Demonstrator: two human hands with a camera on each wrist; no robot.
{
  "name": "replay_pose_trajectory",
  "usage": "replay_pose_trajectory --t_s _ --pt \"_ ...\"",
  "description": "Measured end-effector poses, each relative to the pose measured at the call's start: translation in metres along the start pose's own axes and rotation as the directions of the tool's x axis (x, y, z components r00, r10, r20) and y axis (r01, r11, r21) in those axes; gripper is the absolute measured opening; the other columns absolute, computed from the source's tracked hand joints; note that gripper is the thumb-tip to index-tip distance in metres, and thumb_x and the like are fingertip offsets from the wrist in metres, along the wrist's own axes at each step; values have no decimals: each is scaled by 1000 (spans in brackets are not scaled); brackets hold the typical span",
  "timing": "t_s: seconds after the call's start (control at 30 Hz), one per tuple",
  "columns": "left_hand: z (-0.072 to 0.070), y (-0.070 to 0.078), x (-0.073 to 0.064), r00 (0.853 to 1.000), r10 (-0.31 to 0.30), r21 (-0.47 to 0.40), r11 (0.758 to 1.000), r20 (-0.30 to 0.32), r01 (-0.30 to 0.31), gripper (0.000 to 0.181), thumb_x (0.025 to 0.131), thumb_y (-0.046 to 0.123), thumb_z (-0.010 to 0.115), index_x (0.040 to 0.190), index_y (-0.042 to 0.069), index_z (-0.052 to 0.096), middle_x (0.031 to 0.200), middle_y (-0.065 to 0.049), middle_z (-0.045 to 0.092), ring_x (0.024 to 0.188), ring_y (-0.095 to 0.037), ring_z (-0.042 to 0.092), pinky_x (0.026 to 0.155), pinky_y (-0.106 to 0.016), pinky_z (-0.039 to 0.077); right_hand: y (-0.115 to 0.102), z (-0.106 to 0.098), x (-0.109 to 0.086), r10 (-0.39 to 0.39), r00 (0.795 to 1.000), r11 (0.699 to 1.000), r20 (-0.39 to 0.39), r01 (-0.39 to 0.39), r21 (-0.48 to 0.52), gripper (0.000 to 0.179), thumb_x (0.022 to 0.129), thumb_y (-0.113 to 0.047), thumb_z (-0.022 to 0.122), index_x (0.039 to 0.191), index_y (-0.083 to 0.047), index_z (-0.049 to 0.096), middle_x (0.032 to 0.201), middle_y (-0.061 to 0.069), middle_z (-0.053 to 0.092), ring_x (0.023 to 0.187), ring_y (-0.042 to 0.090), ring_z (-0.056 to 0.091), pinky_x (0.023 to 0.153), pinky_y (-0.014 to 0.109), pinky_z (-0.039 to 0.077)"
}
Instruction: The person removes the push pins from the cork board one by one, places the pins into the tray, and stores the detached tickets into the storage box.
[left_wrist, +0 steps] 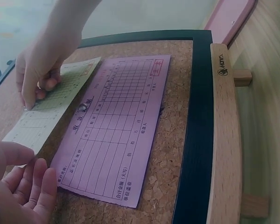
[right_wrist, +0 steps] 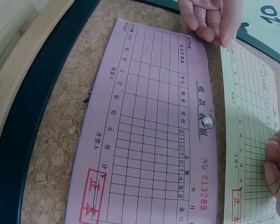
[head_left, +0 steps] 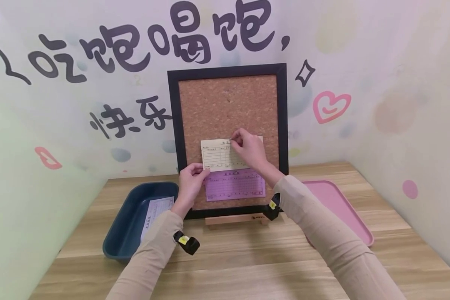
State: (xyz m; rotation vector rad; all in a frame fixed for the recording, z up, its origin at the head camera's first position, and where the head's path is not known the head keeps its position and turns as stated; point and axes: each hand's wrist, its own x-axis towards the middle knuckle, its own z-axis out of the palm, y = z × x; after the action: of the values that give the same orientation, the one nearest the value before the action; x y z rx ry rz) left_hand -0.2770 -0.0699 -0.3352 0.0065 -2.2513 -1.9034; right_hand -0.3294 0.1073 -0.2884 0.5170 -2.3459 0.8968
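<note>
A pale yellow receipt slip (head_left: 215, 156) lies against the corkboard (head_left: 228, 104), just above a purple receipt slip (head_left: 234, 187). My left hand (head_left: 190, 183) pinches the yellow slip's lower left corner between thumb and fingers. At the slip's top edge, near the middle, my right hand (head_left: 249, 148) has its fingers curled in, thumb and forefinger pinching a small silvery thumbtack, mostly hidden by the fingertips. A round silver thumbtack (right_wrist: 207, 122) sits in the purple slip's heading. In the right wrist view, the purple slip's printed grid and red stamp show fully.
The black-framed board stands on a wooden easel base (head_left: 232, 219) against the wall. A dark blue tray (head_left: 116, 225) with a white slip (head_left: 159, 208) inside is at the left. At the right, a pink tray (head_left: 337, 204) lies partly behind my right forearm.
</note>
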Motion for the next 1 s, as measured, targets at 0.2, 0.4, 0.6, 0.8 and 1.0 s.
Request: replay_pose_trajectory --t_s 0.2,0.4,0.6,0.8,1.0 --pt "-2 0 1 1000 1 -1 1000 11 -1 21 85 10 62 102 -1 59 93 -13 61 79 -15 55 69 -25 51 -1 0 0 -10 1000 1000 13 10 7 8 85 -10 59 90 -5 61 73 5 61 61 15 52 56 26 39" --pt "-3 -1 2 1000 2 9 1000 12 -2 20 85 10 62 101 -2 60 93 -13 61 76 -12 54 66 -22 50 -2 -1 3 6 999 1000 37 -6 1 8 85 -11 59 90 -5 62 72 5 60 61 15 51 56 26 38" --pt "-4 -2 3 999 33 8 999 13 -33 18 83 10 63 97 -2 61 90 -14 62 76 -15 56 66 -26 52 -2 -2 2 23 999 1000 43 -24 6 9 85 -12 60 89 -5 63 72 5 61 62 15 51 57 26 38" --pt "-5 -4 2 997 82 -10 997 7 -82 15 82 11 65 90 -1 61 82 -12 65 70 -15 57 62 -26 52 -1 -5 1 36 998 999 56 -35 -5 9 85 -14 60 89 -6 63 73 4 60 63 16 51 57 27 39" --pt "-4 -4 5 999 38 26 999 13 -38 15 84 10 62 94 -2 62 88 -15 65 74 -15 57 63 -25 51 0 -6 1 29 996 1000 86 -28 -4 10 86 -14 59 89 -6 63 72 5 60 61 16 50 56 26 37"
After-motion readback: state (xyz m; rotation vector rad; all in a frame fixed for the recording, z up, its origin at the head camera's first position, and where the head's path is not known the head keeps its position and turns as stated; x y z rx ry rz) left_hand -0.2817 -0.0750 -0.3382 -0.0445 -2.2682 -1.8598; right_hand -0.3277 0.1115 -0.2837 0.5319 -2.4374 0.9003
